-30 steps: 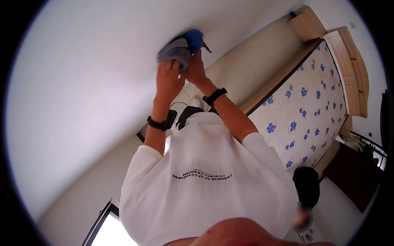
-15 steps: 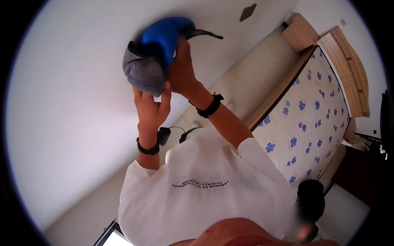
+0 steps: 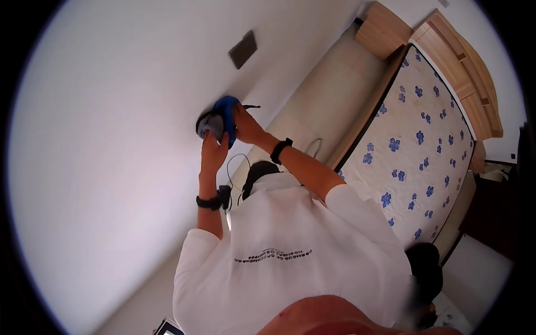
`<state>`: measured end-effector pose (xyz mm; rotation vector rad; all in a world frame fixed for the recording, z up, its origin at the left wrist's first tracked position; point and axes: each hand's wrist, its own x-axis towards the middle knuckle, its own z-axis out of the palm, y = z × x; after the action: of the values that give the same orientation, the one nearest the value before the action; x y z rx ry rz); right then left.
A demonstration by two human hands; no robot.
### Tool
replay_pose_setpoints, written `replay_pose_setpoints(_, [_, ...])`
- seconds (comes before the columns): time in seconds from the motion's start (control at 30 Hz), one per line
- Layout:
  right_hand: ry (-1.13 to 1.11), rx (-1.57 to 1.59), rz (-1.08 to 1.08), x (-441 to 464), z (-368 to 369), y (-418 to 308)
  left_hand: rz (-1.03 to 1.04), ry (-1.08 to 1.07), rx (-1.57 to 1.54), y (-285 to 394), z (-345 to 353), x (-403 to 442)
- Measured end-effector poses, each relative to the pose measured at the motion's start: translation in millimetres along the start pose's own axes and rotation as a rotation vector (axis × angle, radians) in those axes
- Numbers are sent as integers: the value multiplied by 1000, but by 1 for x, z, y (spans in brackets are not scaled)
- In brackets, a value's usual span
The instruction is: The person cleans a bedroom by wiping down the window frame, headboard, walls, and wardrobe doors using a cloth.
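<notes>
Evenly Now, Without Squeezing

We hold the blue-and-grey bundle out in front of the white wall; whether the two touch, we cannot tell. Our left hand grips the grey end, its thumb set a little apart from the fingers; our right hand is curled against the blue side, its fingertips partly hidden. As we judge it, a soft piece like this handles best under light, matched pressure from both sides, with the dark strap kept clear of our fingers. It looks plush and rounded: grey toward our left, bright blue toward our right, with dark edging.
</notes>
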<state>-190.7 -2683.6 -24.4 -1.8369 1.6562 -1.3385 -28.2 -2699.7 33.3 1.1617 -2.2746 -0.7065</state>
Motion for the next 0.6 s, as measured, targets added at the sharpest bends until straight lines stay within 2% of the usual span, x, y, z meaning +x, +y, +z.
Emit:
replay_pose_setpoints(0.07, [43, 464, 391, 3, -11, 35, 2, -96, 19, -6, 32, 16])
replay_pose_setpoints(0.1, [153, 555, 635, 8, -19, 40, -26, -150, 6, 1, 47, 31])
replay_pose_setpoints(0.13, [158, 557, 637, 15, -28, 41, -53, -204, -8, 11, 58, 42])
replay_pose_setpoints(0.2, [468, 721, 508, 48, -48, 63, 54, -158, -17, 33, 83, 76])
replay_pose_setpoints(0.27, [407, 871, 401, 85, -86, 62, 90, -143, -189, 75, 82, 105])
replay_pose_setpoints(0.3, [395, 782, 339, 105, -123, 41, 57, -177, -230, 106, 74, 124])
replay_pose_setpoints(0.33, [365, 680, 203, 125, -150, 40, 131, -73, -237, 125, 73, 141])
replay_pose_setpoints(0.37, [364, 856, 127, 147, -190, 17, 92, -25, -233, 161, 56, 158])
replay_pose_setpoints(0.4, [436, 690, -23, 171, -212, 21, 57, 29, -231, 190, 42, 170])
replay_pose_setpoints(0.43, [502, 519, -174, 195, -233, 26, 93, 208, -312, 192, 43, 181])
replay_pose_setpoints(0.47, [509, 501, -180, 211, -255, 29, 123, 385, -391, 193, 42, 192])
replay_pose_setpoints(0.53, [513, 273, -290, 229, -293, 22, 238, 436, -482, 246, 18, 205])
replay_pose_setpoints(0.57, [513, 195, -244, 233, -302, 22, 153, 415, -606, 250, 23, 218])
replay_pose_setpoints(0.6, [500, 178, -254, 235, -308, 26, 154, 427, -627, 252, 32, 231])
